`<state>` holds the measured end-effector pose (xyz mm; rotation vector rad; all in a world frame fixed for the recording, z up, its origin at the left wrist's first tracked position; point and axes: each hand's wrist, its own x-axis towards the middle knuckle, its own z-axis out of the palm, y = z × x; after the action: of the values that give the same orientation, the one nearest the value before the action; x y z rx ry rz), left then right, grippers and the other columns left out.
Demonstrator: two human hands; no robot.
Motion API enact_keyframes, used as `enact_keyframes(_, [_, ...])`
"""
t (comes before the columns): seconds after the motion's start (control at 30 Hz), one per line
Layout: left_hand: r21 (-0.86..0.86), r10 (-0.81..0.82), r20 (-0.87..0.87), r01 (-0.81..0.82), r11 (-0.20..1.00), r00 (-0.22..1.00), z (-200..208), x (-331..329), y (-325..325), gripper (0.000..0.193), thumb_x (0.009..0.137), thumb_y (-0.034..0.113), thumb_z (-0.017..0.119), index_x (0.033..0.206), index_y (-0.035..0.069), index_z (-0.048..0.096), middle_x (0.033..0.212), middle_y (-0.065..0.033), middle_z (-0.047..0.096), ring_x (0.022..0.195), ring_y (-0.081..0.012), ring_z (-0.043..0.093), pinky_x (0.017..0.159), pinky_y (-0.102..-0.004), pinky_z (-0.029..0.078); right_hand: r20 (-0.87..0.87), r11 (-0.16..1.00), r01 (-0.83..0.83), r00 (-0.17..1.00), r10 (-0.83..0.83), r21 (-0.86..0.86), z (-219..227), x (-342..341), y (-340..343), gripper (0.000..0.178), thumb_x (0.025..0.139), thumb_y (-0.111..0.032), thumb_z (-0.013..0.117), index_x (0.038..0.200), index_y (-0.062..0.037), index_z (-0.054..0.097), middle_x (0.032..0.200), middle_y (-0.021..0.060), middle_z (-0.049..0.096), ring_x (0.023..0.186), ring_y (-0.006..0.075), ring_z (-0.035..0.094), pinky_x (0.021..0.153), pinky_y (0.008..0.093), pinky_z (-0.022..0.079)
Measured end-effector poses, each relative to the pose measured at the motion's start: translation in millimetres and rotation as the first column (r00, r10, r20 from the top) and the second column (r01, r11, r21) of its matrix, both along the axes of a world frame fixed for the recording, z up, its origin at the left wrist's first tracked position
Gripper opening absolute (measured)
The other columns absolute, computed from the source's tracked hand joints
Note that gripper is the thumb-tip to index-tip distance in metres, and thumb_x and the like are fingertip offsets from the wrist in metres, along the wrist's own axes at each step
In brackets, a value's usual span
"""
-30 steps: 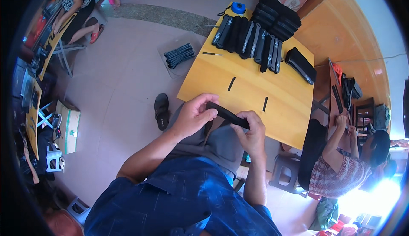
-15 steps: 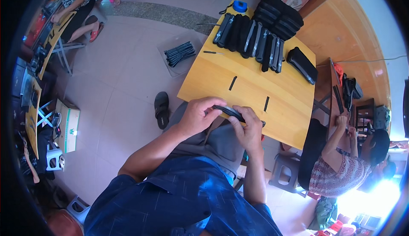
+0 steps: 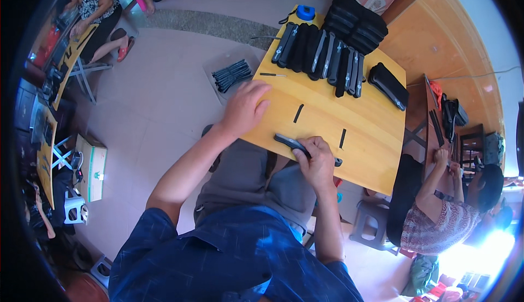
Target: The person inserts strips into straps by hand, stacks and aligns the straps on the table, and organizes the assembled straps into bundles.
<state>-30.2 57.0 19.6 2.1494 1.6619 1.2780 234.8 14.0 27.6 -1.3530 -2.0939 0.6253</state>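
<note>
My right hand (image 3: 316,157) grips a folded dark strap (image 3: 288,140) with a grey face, at the near edge of the yellow wooden table (image 3: 365,122). Thumb and fingers close around its right part; its left end sticks out. My left hand (image 3: 245,105) is off the strap, over the table's left edge, fingers stretched and thumb apart, holding nothing that shows. Just beyond it, on the floor side, a clear bin (image 3: 212,88) holds a bundle of thin black cords (image 3: 231,75).
Across the far side of the table lie a row of black and grey folded straps (image 3: 319,51), a black stack (image 3: 357,21), a blue tape measure (image 3: 305,12) and a thin screwdriver-like tool (image 3: 273,74). Two black marks (image 3: 298,113) lie mid-table. A co-worker (image 3: 436,214) sits at the right.
My left hand has let go of the strap and moved up and left toward the bin. My right hand keeps the strap, now lower against the table edge.
</note>
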Motion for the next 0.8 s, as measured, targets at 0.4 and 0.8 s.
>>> enact_keyframes(0.4, [-0.092,0.061,-0.339,-0.097,0.991,0.939,-30.7,-0.8,92.0,0.019,0.089,0.015,0.067,0.104,0.003,0.070,0.106,-0.0131,0.069,0.105,-0.0329,0.066,0.090,-0.0440,0.056,0.016,0.996,-0.037,0.999,0.036,0.086,-6.5,-0.6,5.8,0.025,0.086,-0.016,0.078,0.107,-0.0025,0.077,0.094,0.0144,0.070,0.093,0.0348,0.067,0.084,0.0438,0.054])
enact_keyframes(0.8, [-0.258,-0.139,-0.044,0.124,0.958,0.989,20.8,17.5,-36.6,0.005,0.095,0.008,0.060,0.096,0.006,0.056,0.078,-0.0164,0.067,0.073,-0.0419,0.068,0.062,-0.0496,0.052,0.023,0.998,0.013,1.000,-0.014,0.069,-4.8,-5.9,8.2,0.020,0.088,-0.014,0.076,0.105,-0.0028,0.075,0.096,0.0159,0.070,0.095,0.0371,0.067,0.084,0.0461,0.055])
